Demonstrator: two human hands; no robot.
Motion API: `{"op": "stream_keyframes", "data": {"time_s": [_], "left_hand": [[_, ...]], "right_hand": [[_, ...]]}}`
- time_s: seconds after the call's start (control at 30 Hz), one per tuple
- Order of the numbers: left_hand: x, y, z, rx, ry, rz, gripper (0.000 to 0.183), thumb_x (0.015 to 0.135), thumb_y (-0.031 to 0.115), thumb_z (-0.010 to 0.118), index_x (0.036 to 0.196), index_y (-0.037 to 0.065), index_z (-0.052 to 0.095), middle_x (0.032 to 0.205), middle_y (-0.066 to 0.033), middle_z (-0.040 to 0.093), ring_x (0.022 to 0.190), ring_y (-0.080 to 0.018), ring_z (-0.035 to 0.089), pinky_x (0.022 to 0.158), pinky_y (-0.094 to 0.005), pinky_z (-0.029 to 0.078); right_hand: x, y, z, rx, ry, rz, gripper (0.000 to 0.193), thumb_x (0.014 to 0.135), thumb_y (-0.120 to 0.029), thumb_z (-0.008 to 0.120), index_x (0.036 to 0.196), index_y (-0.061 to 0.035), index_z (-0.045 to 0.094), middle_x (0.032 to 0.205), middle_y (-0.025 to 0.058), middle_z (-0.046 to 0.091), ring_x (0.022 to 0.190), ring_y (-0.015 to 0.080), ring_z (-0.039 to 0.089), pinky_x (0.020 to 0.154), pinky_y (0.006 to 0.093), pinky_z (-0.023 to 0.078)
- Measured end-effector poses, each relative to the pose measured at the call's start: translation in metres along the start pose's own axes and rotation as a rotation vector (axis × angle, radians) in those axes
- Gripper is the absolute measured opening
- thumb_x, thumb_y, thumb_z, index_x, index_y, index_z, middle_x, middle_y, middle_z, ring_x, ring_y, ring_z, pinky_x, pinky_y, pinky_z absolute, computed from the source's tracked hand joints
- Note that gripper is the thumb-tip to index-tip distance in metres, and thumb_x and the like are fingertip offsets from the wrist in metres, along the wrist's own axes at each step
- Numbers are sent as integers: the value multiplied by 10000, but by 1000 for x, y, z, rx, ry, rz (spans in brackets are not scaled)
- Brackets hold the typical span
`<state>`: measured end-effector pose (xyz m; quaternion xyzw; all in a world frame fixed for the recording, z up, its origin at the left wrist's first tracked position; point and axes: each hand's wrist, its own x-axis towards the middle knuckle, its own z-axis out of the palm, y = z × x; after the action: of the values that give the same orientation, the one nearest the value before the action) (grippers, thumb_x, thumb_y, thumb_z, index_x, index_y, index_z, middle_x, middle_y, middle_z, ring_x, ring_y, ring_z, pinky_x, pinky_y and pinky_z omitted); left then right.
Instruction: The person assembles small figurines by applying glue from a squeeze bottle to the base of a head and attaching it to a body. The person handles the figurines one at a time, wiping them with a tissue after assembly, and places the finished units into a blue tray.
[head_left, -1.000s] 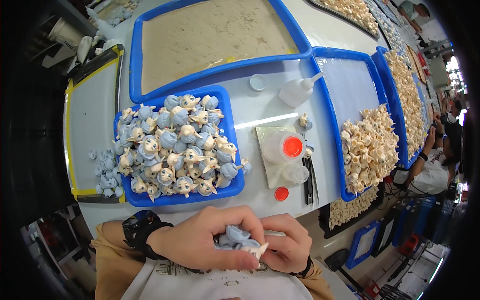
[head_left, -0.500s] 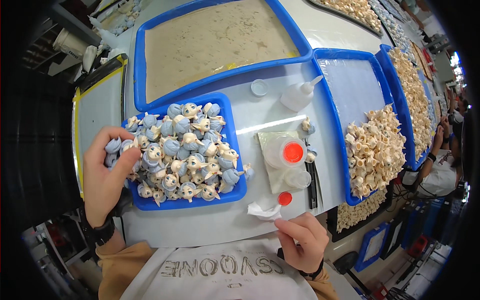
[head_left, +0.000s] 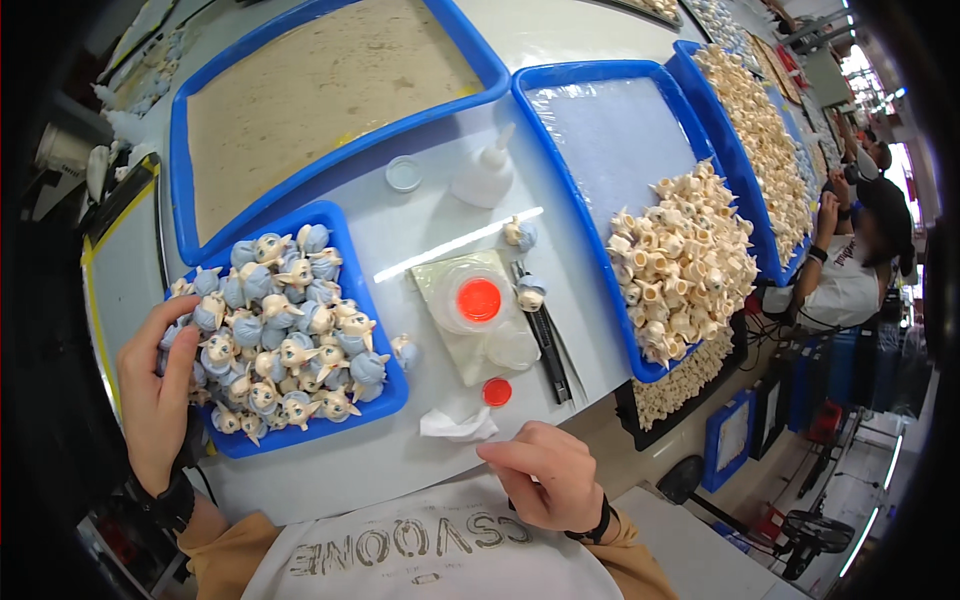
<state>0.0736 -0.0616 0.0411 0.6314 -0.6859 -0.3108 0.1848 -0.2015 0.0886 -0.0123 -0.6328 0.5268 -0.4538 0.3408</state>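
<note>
Haired heads [head_left: 285, 335] look done, heaping the blue tray [head_left: 390, 392]; right of it, hairless pieces [head_left: 670, 265] seem left — left hand [head_left: 155, 385] at its left edge, grip parted, hold unclear; right hand [head_left: 552, 478] curled closed, seemingly empty.

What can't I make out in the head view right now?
All in the head view:
Left hand: its thumb and forefinger hide the other fingers; any grip is unclear.
Right hand: its own curled fingers hide the palm.
Small tray: most of its floor is hidden by doll heads.
Large tray: one far corner is cut off by the picture's top edge.
</note>
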Motion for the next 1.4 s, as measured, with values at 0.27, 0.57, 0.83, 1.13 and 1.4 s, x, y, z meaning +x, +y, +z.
{"op": "stream_keyframes", "data": {"time_s": [0.27,0.57,0.83,1.13,1.4], "left_hand": [[4,-4,-4,71,-47,23,254,856,92,501,1057,-48,569,916,-125,621,823,-156,568,740,-250,421],[5,-5,-2,33,-65,0,321,866,97,486,1147,-53,525,1060,-162,598,963,-194,557,865,-283,397],[-16,5,-14,18,64,71,327,862,131,493,1135,-43,536,908,-126,605,730,-122,533,654,-246,418],[-36,49,71,-853,-1295,-373,372,858,113,462,1202,-23,497,720,-30,535,631,-110,533,603,-227,422],[-32,42,83,-1123,-1165,-300,483,835,14,497,1294,6,345,849,-59,561,700,-72,511,626,-197,416]], "right_hand": [[-4,-1,-17,0,93,55,205,638,120,620,813,14,617,662,104,608,531,170,555,484,240,431],[0,-2,-24,-172,210,69,236,665,85,645,888,7,632,671,87,574,546,197,532,505,260,430],[-6,-5,-55,-383,390,-47,100,756,16,560,844,1,605,607,61,560,575,163,487,532,261,364],[135,54,-212,-1039,-5,194,314,801,-236,602,986,17,624,917,172,599,860,269,579,754,332,448],[157,62,-228,-1192,-114,183,225,716,-222,680,793,-14,643,774,138,621,761,288,595,700,362,458]]}}
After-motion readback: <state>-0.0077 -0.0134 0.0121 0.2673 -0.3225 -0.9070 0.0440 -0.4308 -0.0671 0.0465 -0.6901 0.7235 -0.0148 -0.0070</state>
